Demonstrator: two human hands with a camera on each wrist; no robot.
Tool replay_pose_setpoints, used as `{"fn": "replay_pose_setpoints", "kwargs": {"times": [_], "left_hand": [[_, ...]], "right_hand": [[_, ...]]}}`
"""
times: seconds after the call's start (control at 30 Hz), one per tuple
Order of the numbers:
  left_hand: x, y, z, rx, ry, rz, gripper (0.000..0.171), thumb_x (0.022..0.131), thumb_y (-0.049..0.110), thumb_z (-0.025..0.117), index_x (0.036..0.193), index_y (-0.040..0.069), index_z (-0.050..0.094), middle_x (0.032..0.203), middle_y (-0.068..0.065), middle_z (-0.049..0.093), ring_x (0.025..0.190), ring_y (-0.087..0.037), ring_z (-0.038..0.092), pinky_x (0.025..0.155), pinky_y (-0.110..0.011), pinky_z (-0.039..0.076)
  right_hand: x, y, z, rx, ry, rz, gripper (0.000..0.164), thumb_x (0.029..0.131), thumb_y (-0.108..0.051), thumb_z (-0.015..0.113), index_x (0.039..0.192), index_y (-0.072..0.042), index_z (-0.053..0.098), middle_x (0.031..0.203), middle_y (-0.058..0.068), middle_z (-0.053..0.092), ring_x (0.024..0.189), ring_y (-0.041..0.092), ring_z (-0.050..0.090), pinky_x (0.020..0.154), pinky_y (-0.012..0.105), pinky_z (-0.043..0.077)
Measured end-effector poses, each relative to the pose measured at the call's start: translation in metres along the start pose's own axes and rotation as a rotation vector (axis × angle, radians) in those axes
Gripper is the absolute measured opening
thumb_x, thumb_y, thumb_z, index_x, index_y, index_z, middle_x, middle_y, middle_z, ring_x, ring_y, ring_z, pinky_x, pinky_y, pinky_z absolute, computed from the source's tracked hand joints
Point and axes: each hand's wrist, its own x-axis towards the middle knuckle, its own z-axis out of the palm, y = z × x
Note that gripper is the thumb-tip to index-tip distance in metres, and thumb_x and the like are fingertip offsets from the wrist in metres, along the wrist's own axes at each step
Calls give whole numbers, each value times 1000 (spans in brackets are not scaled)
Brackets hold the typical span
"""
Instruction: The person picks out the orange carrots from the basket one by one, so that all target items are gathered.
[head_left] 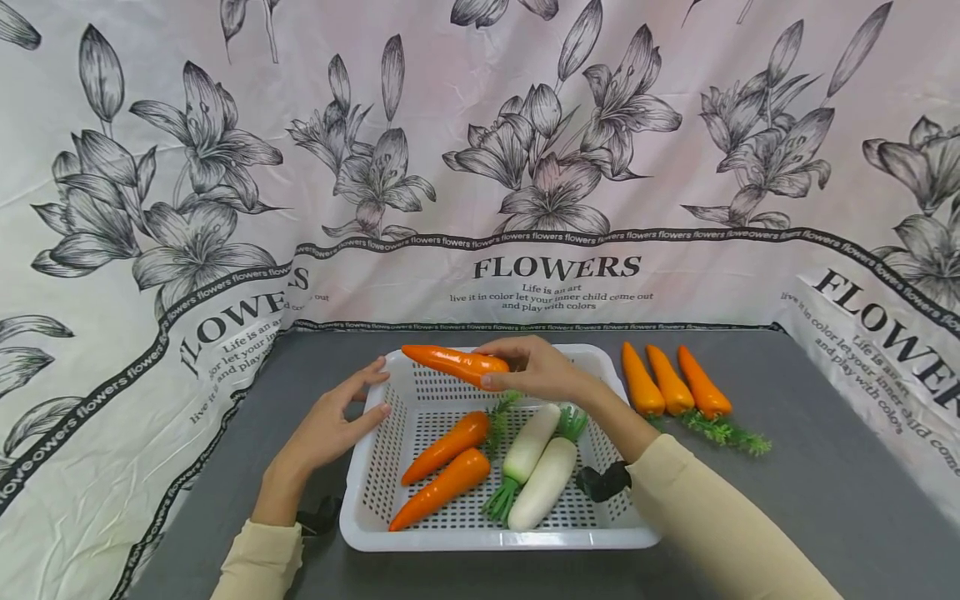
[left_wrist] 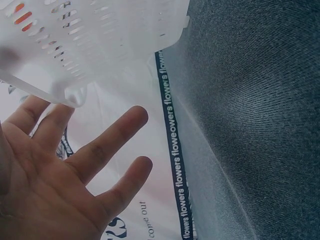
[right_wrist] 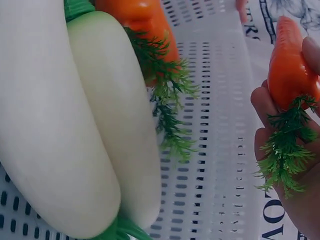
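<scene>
Held carrot (head_left: 453,364): raised over the 12 o'clock side of the basket (head_left: 495,540), clear of the inner carrots (head_left: 442,489).
Long axis: running from thick end to tip, toward 9 to 10 o'clock from the right hand (head_left: 540,367).
Right fingers: nearer, clamped on the thick end, leafy greens (right_wrist: 287,145) hanging there.
Left hand (head_left: 330,425): fingers spread apart, at the basket's 10 o'clock rim.
Inner carrots: 6 o'clock from the held carrot, pointing toward 8.
White radishes (head_left: 543,483): between 4 and 5 o'clock.
Outer carrots (head_left: 670,382): on the surface (head_left: 735,517), at the basket's 2 o'clock.
</scene>
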Motion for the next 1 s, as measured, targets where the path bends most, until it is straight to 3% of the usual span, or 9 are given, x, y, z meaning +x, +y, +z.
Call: {"fn": "replay_pose_setpoints", "kwargs": {"times": [0.43, 0.67, 0.87, 1.0], "left_hand": [[-1, 2, -1, -2, 1, 4, 56, 99, 37, 66, 149, 19, 50, 168, 8, 29, 122, -34, 57, 67, -26, 61], [0, 3, -1, 13, 9, 17, 55, 99, 35, 66, 149, 17, 50, 169, 4, 29, 122, -34, 57, 68, -25, 60], [0, 2, -1, 12, 2, 22, 54, 100, 34, 65, 149, 16, 50, 169, 2, 28, 123, -35, 56, 68, -23, 59], [0, 2, 0, 15, 3, 13, 55, 100, 35, 65, 149, 18, 50, 169, 5, 28, 123, -35, 56, 68, -24, 60]], "right_hand": [[-21, -20, -29, 8, 38, 50, 47, 97, -21, 71, 142, -15, 60, 121, 10, 71, 93, 22, 71, 78, 31, 58], [-46, -13, -54, -19, 106, 96, 52, 98, -22, 70, 147, -14, 56, 128, 14, 69, 98, 17, 72, 84, 35, 60], [-68, -9, -72, -34, 169, 135, 52, 100, -25, 67, 149, -18, 53, 131, 14, 67, 98, 22, 71, 86, 44, 59], [-81, -7, -81, -44, 210, 165, 52, 100, -26, 67, 150, -20, 53, 135, 12, 66, 96, 22, 69, 81, 41, 58]]}}
